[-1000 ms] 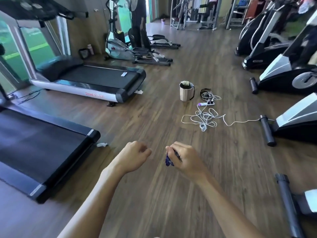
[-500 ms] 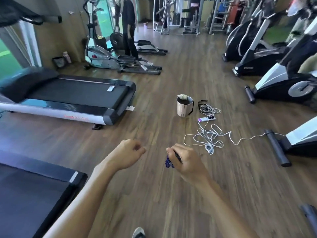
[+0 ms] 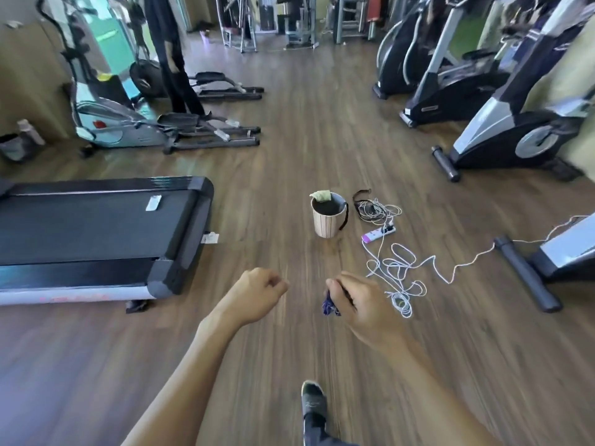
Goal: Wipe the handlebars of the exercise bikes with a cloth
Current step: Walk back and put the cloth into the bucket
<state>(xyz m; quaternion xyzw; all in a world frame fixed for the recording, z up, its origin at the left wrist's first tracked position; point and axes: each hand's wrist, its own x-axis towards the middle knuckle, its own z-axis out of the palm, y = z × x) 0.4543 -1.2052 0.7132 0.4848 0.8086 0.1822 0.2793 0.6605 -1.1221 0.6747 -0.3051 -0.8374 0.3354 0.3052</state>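
Fingers (image 3: 335, 286) of my right hand (image 3: 363, 304) are pinched shut on the bunched dark blue cloth (image 3: 329, 306); my left hand (image 3: 254, 297) is a loose, empty fist. From the head view, the exercise bikes (image 3: 515, 123) stand well off to my right. A tangled white cable (image 3: 396, 268) sprawls just ahead; I could trip on it, or kick the bucket (image 3: 326, 220).
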